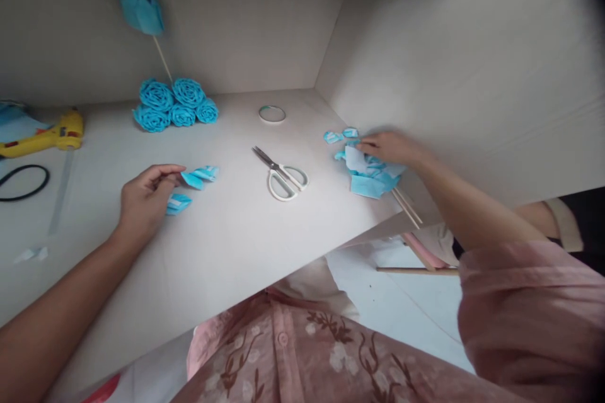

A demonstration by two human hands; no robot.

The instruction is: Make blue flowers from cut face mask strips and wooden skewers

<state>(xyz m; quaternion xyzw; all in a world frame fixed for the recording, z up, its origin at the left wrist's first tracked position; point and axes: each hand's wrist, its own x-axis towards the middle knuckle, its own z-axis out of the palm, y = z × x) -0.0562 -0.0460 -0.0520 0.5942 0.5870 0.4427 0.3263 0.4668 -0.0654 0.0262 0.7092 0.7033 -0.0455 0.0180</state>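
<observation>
My left hand (149,195) is closed in a pinch on a blue crepe-paper petal (201,176) that sticks out past the fingertips. Just below those fingers lies another blue petal (178,203) on the table. On the right, my right hand (394,147) reaches with stretched fingers to the top of a loose pile of blue paper pieces (371,179), touching it. I see no piece clearly gripped there. Two small blue petals (333,137) lie beside its fingertips. Between my hands rest scissors (280,173) with white handles, blades slightly apart.
Rolled blue paper roses (177,107) are stacked at the back, with a blue flower (142,9) on a stick above them. A tape ring (272,114), a yellow glue gun (61,132) and a black loop (23,182) lie around. Thin sticks (407,208) overhang the table's edge.
</observation>
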